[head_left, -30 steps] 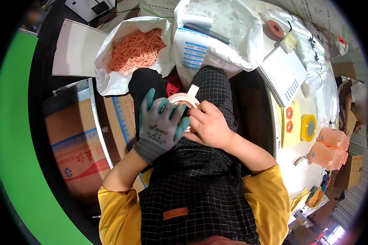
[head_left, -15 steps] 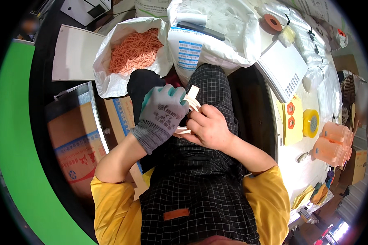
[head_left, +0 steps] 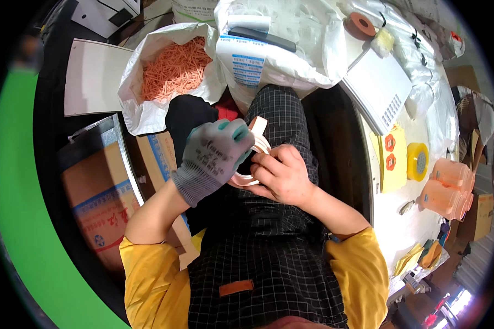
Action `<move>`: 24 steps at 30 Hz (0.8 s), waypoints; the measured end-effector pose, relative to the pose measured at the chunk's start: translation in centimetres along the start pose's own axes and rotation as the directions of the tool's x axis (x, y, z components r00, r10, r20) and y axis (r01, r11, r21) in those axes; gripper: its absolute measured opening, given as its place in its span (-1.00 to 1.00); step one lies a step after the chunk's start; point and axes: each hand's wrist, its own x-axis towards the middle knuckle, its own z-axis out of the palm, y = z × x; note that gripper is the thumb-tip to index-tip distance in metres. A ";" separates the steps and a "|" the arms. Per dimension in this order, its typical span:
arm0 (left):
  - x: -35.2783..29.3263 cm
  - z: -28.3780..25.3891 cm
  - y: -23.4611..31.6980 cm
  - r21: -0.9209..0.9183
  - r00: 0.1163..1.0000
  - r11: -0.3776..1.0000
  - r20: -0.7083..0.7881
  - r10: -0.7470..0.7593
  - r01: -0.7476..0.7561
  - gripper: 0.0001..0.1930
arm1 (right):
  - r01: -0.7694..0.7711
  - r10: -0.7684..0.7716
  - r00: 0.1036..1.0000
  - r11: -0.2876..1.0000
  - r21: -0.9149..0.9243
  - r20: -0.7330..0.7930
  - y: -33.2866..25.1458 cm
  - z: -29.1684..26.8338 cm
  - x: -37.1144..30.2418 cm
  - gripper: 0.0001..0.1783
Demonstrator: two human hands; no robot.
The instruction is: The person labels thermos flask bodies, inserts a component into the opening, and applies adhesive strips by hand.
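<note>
Together, a person's two hands meet at a pale ring on the near side of the big white sack, apart from it and above a checked lap. The bare right hand pinches the ring between fingers and thumb; the gloved left hand curls over the opposite part, its fingertips hidden, so whether it grips cannot be told. A flat tab juts from the ring toward the big white sack, free of both hands.

Held in the air, the ring could drop if the bare fingers loosen while the glove, probably duller in touch, has only a light hold. Uneven pressure from the two sides could bend the rim, and a snagged glove could tug the tab askew.

Left of the big white sack, a smaller sack of pink sticks gapes open just beyond a dark-clad knee; a jolt of that knee could spill sticks. On the big white sack itself, a sheet of stickers hangs down the near side with a dark strip at its top, liable to slide if bumped.
</note>
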 end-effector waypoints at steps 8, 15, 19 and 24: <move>-1.2 0.2 0.9 0.104 0.999 0.994 0.019 -0.046 0.044 -0.80 | 0.019 -0.030 0.997 0.990 -0.138 -0.075 -0.2 0.5 0.1 -0.58; 1.0 -0.6 1.8 0.037 0.994 0.999 0.109 -0.020 0.016 -0.86 | -0.060 0.050 0.995 0.991 -0.121 -0.084 -0.4 -0.3 0.1 -0.64; 1.2 -0.1 1.1 -0.024 0.995 0.997 0.065 0.073 -0.071 -0.87 | -0.067 0.053 0.991 0.991 -0.115 -0.119 -0.5 0.2 -0.3 -0.62; 1.9 -0.2 1.1 0.014 0.993 0.997 0.094 0.078 -0.079 -0.87 | -0.090 0.083 0.994 0.990 -0.104 -0.074 -0.3 -0.1 -0.7 -0.62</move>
